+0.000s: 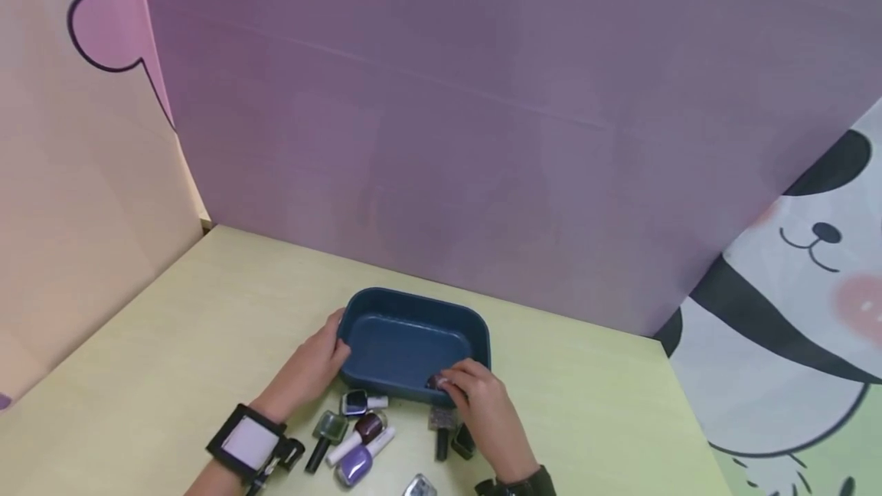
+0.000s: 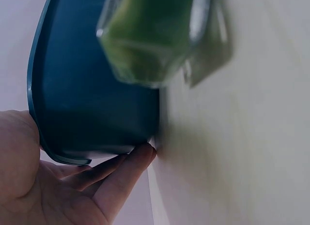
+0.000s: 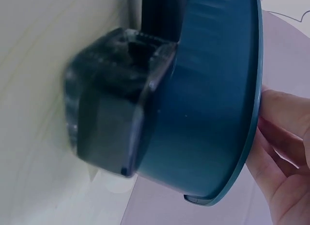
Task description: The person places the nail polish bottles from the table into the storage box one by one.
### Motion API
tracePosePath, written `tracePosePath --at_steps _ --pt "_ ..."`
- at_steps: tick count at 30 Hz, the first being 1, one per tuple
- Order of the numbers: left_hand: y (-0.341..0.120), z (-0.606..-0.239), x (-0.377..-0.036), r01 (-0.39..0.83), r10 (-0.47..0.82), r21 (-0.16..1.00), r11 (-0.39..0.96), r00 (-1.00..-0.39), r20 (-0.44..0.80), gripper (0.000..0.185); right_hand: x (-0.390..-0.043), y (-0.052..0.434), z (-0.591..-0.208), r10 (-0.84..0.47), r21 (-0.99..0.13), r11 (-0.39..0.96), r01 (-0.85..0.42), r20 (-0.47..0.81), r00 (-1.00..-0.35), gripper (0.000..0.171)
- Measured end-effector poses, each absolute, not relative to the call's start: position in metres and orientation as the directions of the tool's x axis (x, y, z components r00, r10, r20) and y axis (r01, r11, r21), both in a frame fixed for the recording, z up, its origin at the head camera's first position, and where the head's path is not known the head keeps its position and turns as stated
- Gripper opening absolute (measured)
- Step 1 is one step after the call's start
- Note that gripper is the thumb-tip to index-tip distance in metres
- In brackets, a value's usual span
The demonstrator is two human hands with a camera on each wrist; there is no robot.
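Note:
A dark blue rectangular basin (image 1: pixel 413 390) stands on the table. My left hand (image 1: pixel 313 358) grips its left end, thumb at the rim and fingers along the outer wall, as the left wrist view shows. Over the near right rim, my right hand (image 1: pixel 482 396) pinches a small dark nail polish bottle (image 1: pixel 436 381), mostly covered by the fingers. Below that hand lie a glittery bottle (image 1: pixel 442 418) and a black bottle (image 1: pixel 464 441). Closer to the left hand are a navy bottle (image 1: pixel 354 403), a green bottle (image 1: pixel 331 427), a maroon bottle (image 1: pixel 370 426) and a purple bottle (image 1: pixel 354 467).
At the table's near side lies a silvery bottle (image 1: pixel 419 487), partly cut off by the frame. A purple panel (image 1: pixel 448 136) rises behind the pale table (image 1: pixel 586 396). To the right stands a panda-printed panel (image 1: pixel 779 312), to the left a beige one (image 1: pixel 89 213).

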State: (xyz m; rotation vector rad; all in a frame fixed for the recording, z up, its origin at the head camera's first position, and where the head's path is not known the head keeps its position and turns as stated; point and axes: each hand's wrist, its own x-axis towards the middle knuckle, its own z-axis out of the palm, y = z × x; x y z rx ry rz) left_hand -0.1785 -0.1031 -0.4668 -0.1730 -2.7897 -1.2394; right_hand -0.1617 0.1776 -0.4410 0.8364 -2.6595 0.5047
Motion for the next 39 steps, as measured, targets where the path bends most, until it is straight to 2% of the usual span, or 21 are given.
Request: tracePosePath --at_steps 31,39 --pt "-0.1036 -0.4651 -0.1789 0.141 0.081 0.731 0.667 -0.99 0.117 0.059 -0.1625 0.1768 -0.4419 -0.474 -0.279 0.758 -0.59 0.385 -0.792 0.018" --pt "-0.1035 -0.4667 -0.1797 0.138 0.078 0.729 0.671 -0.99 0.116 0.059 -0.1603 0.1738 -0.4371 -0.479 -0.235 0.762 -0.603 0.422 -0.77 0.018"
